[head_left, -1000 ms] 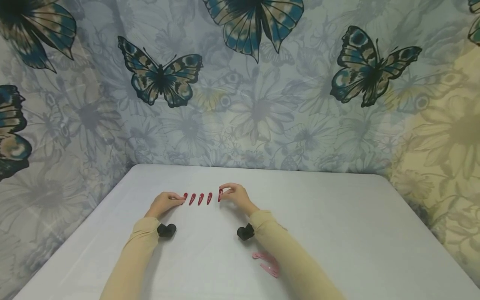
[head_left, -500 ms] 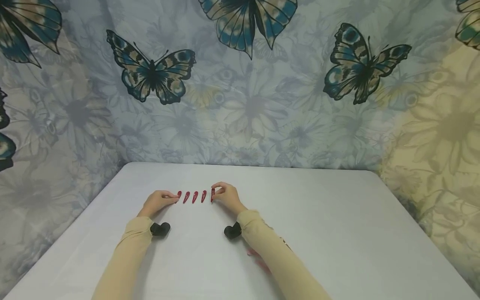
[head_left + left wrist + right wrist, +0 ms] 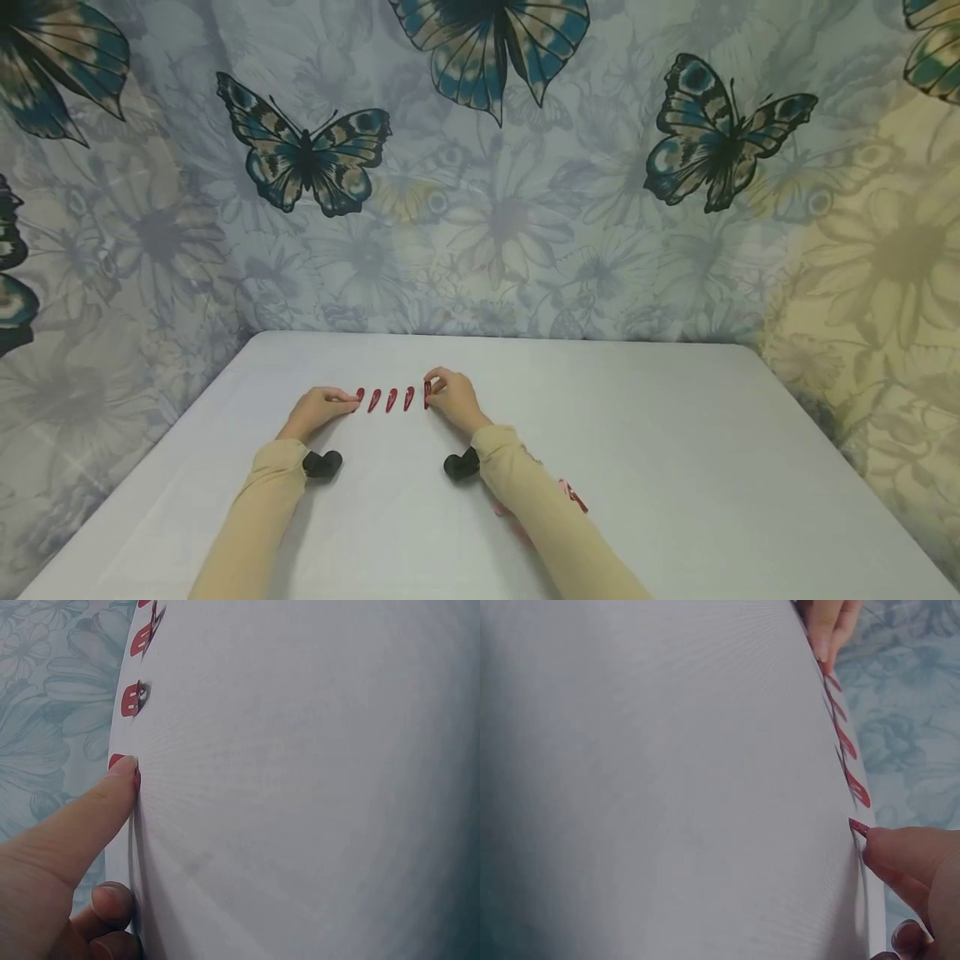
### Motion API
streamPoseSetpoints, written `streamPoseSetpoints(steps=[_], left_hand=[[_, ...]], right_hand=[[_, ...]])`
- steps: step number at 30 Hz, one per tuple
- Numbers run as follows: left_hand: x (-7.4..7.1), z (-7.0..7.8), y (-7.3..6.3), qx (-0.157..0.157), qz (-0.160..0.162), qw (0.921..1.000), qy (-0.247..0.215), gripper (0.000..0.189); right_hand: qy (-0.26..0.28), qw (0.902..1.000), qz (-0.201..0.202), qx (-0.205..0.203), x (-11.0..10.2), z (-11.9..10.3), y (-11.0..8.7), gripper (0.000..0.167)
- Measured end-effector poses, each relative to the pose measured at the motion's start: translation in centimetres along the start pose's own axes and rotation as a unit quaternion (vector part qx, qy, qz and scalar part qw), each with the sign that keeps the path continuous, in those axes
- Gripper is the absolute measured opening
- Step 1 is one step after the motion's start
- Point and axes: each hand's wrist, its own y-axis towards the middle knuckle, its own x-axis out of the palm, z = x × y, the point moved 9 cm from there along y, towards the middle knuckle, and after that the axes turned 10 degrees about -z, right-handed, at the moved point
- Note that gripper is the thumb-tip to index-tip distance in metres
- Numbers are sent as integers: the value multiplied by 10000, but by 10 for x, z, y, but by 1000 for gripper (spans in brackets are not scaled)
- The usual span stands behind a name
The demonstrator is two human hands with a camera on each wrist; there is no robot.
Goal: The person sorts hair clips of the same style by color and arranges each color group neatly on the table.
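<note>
Several red snap hair clips [image 3: 392, 401] lie side by side in a row on the white table. At the row's left end my left hand [image 3: 309, 413] holds a red hair clip [image 3: 116, 760] with its fingertips; the thumb covers part of it in the left wrist view, and the other fingers are partly hidden. My right hand [image 3: 457, 403] pinches the red hair clip [image 3: 859, 826] at the right end between thumb and forefinger. That clip stands slightly apart from its neighbour, and its far part is hidden by the thumb in the right wrist view.
Beside and partly under my right sleeve lie a red clip [image 3: 576, 497] and pink clips [image 3: 521, 532]. Black wrist cameras [image 3: 322, 465] hang at both wrists. Behind the white table [image 3: 637, 450] rises a butterfly-patterned cloth [image 3: 510, 250].
The right-hand clip has come closer to the row, narrowing the gap. My left hand stays at the left-end clip. The head view has shifted slightly, and the right forearm now covers more of the pink clips.
</note>
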Motion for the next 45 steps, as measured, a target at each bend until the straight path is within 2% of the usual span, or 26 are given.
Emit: streamPoseSetpoints(steps=[7,19,28,37,38,44,45], left_hand=[[1,1,0,-29,29,9999,106,23],[2,5,-2,-139,76,9999,29,23],[8,2,3,-124,84,9999,81,24],[6,1,2,-162,102,9998,29,23],[6,1,2,-173,101,9998,27,23],[3,-1,1,-134,36,9999,29,24],[2,-1,1,-130,25,9999,30,24]], right_hand=[[-80,9998,128,-159,-1,-1,-1,25],[-226,9997,13,73,2,0,-1,23],[-123,9991,-29,394,0,12,-3,24],[215,9981,-136,562,-1,12,-2,26],[209,9988,-85,445,10,37,10,26],[760,9947,-133,676,14,46,17,25],[920,9939,-115,598,7,32,12,22]])
